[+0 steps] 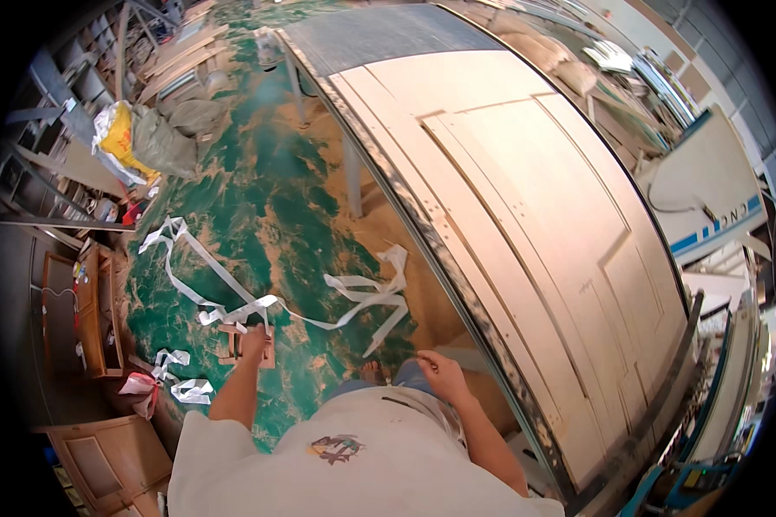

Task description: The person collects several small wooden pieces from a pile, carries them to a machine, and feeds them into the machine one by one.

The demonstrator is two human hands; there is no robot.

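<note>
My left hand [253, 341] reaches down and forward, its fingers closed on a long white strip [261, 305] whose bunched part shows just beyond the fingers. Lengths of that thin, ribbon-like strip trail over the green floor to both sides. Below the hand, partly hidden by it, sits a small reddish-brown wooden stool or frame [269, 353]. My right hand [441, 374] hangs by my thigh near the edge of the machine table, its fingers curled in and nothing visible in them. On that table lies a large pale wood panel [526, 215] with grooves cut into it.
Sawdust covers much of the green floor [293, 194]. The long machine table edge [422, 215] runs along my right. Yellow and grey sacks [164, 142] stand at the far left. Nearer are wooden cabinet pieces [116, 457] and another tangle of white strip [190, 392].
</note>
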